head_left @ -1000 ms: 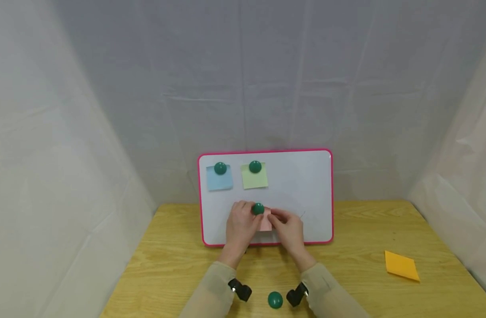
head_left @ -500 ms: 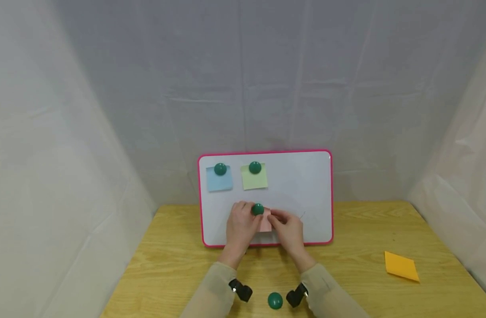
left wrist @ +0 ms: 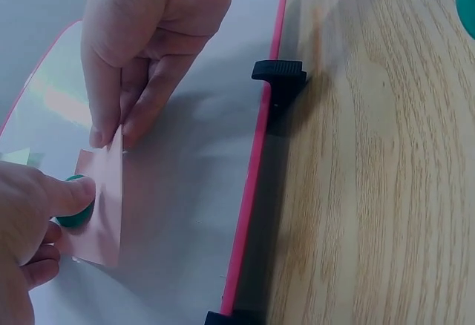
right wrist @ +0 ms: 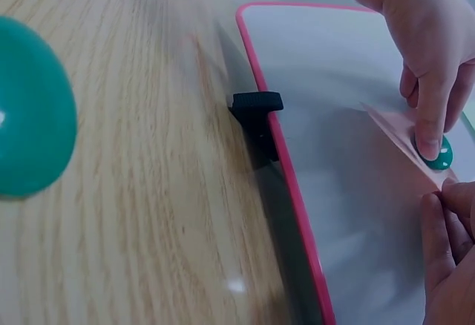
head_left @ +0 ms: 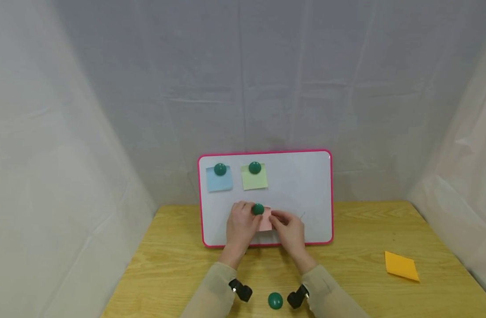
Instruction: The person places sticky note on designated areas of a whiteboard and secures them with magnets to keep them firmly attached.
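At the lower middle of the whiteboard, my left hand grips a round green magnet against a pink sticky note. The thumb lies across the magnet in the left wrist view. From the other side, my right hand pinches the note's right edge between thumb and fingers. The sticky note bends away from the board along its lower edge. In the right wrist view the magnet is partly behind the left thumb.
Green magnets hold a blue sticky note and a light green one higher on the board. A loose green magnet lies between the forearms. An orange sticky note lies at the table's right. A black clip props the board's lower edge.
My right hand has shifted very slightly to the right along with its fingertips at the note's edge. The left hand and the magnet have stayed in place.
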{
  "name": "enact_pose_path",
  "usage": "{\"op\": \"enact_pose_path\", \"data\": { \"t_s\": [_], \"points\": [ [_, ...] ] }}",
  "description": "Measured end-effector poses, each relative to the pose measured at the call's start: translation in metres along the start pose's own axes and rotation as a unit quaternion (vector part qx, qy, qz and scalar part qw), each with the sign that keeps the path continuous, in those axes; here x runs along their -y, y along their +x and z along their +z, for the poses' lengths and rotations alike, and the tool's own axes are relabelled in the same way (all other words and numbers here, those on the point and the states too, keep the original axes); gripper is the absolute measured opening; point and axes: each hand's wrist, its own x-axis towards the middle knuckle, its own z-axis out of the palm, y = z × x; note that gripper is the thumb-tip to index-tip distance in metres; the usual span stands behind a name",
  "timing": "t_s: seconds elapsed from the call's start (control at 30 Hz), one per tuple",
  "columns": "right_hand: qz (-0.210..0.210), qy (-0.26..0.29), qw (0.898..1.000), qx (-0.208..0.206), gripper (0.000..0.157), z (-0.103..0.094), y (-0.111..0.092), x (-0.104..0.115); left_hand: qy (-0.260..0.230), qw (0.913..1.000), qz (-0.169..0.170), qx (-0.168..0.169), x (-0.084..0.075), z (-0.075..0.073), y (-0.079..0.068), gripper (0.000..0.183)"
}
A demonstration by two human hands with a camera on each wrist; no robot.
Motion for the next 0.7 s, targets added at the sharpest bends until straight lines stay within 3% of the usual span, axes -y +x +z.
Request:
{"op": "enact_pose_path", "data": {
  "t_s": [0.37,0.7],
  "points": [
    [0.007,-0.036,0.999,-0.014,0.022,-0.008,-0.004,-0.002,-0.010,0.9997,0.012,-0.017,0.003,0.000,-0.004,0.031],
    [0.016,-0.035,0.999,-0.018,0.021,-0.014,-0.003,-0.005,-0.025,0.9990,0.022,-0.029,0.002,-0.003,-0.005,0.031]
  ]
}}
